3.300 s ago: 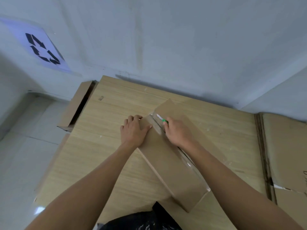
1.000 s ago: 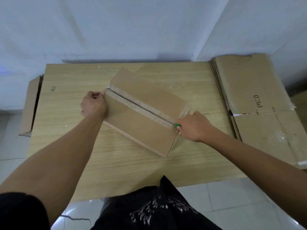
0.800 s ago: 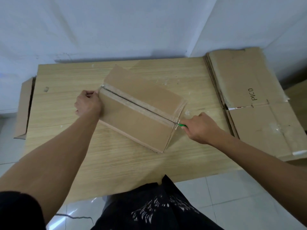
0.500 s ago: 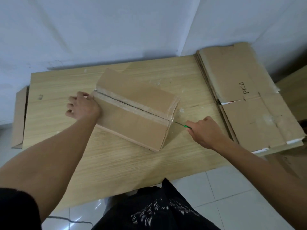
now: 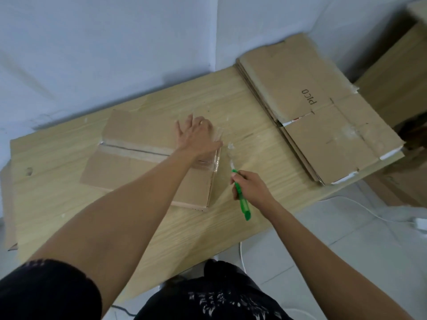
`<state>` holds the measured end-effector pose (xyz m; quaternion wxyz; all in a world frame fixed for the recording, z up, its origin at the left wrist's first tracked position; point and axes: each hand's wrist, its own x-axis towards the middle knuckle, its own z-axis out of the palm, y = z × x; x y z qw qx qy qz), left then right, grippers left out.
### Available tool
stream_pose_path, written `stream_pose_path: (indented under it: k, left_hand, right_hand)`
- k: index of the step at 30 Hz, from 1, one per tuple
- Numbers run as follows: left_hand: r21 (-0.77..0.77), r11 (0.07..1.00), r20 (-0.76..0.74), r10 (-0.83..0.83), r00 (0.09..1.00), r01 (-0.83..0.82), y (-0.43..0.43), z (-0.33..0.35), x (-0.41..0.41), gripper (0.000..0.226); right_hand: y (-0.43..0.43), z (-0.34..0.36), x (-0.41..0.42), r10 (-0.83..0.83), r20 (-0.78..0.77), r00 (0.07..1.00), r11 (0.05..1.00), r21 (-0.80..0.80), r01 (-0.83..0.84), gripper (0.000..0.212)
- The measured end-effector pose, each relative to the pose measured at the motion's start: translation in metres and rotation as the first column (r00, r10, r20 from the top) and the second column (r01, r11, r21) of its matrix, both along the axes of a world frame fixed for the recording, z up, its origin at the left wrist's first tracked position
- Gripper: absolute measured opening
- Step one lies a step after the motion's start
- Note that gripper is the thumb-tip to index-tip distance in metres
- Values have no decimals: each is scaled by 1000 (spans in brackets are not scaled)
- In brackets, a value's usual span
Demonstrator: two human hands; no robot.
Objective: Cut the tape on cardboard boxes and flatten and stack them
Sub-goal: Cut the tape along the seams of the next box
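A brown cardboard box (image 5: 138,158) lies on the wooden table (image 5: 69,215), its top seam slit along the middle and clear tape still clinging to its right end. My left hand (image 5: 198,137) lies flat with fingers spread on the box's right end. To the right of the box, my right hand (image 5: 249,188) grips a green utility knife (image 5: 241,197), blade pointing away from me, just off the box's right edge.
A stack of flattened cardboard boxes (image 5: 323,125), the top one marked "PICO", lies on the table's right end. More cardboard (image 5: 397,84) stands at the far right. A cardboard piece (image 5: 9,215) hangs at the table's left edge. White cable (image 5: 369,211) runs on the tiled floor.
My left hand has crossed from the box's left end to its right end and now lies flat there. My right hand has drawn the knife clear of the box.
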<state>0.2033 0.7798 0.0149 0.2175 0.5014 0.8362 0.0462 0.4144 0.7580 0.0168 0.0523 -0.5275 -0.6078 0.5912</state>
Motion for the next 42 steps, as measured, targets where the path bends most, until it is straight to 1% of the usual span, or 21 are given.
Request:
stream_pose_path:
  k: [1, 3, 5, 7, 10, 11, 12, 14, 15, 17, 20, 27, 31, 34, 35, 37, 38, 39, 40, 42]
  left_hand:
    - [-31, 999, -3, -18, 1000, 18, 3, 1, 0, 74]
    - [-55, 998, -3, -18, 1000, 18, 6, 5, 0, 71]
    - [-27, 1000, 25, -1, 1000, 2, 8, 8, 0, 62]
    - [-21, 1000, 53, 5, 999, -3, 9, 11, 1, 61]
    - [-30, 1000, 45, 0, 999, 1, 9, 13, 1, 61]
    - [-22, 1000, 38, -7, 999, 8, 9, 13, 2, 58]
    - [-4, 1000, 26, -27, 999, 27, 10, 14, 2, 51]
    - [34, 997, -3, -75, 997, 75, 11, 15, 4, 29]
    - [36, 996, -11, -84, 996, 84, 12, 16, 5, 23]
    - [41, 996, -8, -76, 997, 76, 13, 17, 6, 19]
    - [61, 997, 6, -51, 999, 50, 12, 16, 7, 20]
    - [9, 997, -14, -72, 997, 72, 17, 18, 8, 24]
    - [22, 999, -1, -44, 999, 44, 15, 19, 11, 30]
    - [12, 999, -7, -41, 999, 41, 16, 19, 12, 29]
    - [20, 999, 4, -33, 999, 33, 15, 18, 12, 29]
    - [40, 999, 31, -6, 999, 5, 12, 18, 14, 31]
    - [46, 999, 39, -9, 999, 7, 12, 19, 15, 32]
    - [38, 999, 45, -19, 999, 17, 12, 19, 14, 29]
    - [27, 999, 48, -34, 998, 33, 13, 18, 12, 27]
    - [25, 998, 80, -53, 995, 51, 14, 18, 6, 31]
  right_hand:
    - [-1, -2, -2, -5, -14, 1000, 1000, -1, 5, 34]
    - [-2, -5, -6, -9, -30, 1000, 1000, -1, 9, 34]
    - [-1, -6, -10, -12, -40, 999, 1000, -2, 12, 34]
    - [0, -6, -13, 6, -39, 999, 1000, 2, -6, 34]
    - [2, -6, -17, 62, -15, 998, 998, 4, -62, 35]
    - [3, -7, -18, 73, -1, 997, 997, 4, -73, 35]
    - [4, -7, -20, 80, 15, 997, 997, 4, -80, 35]
    - [5, -7, -22, 82, 43, 996, 997, 7, -82, 35]
    - [5, -6, -23, 83, 55, 995, 996, 11, -84, 35]
    - [6, -5, -25, 73, 66, 995, 997, 19, -75, 34]
    - [10, -2, -29, 56, 76, 996, 998, 35, -58, 33]
    - [20, 3, -35, 140, 122, 983, 990, -8, -140, 33]
    - [14, 1, -28, 257, 146, 955, 966, -60, -251, 28]
    - [5, 1, -19, 235, 136, 962, 971, -82, -226, 30]
    - [3, 1, -16, 264, 131, 955, 963, -89, -254, 27]
    - [-12, 4, -16, 409, 118, 905, 910, -134, -393, 18]
    - [-25, 3, -17, 439, 108, 892, 895, -136, -425, 19]
    - [-38, 1, -17, 432, 94, 897, 898, -136, -418, 21]
    - [-48, 0, -14, 374, 77, 924, 923, -128, -363, 25]
    - [-57, -4, -8, 296, 25, 955, 952, -85, -293, 29]
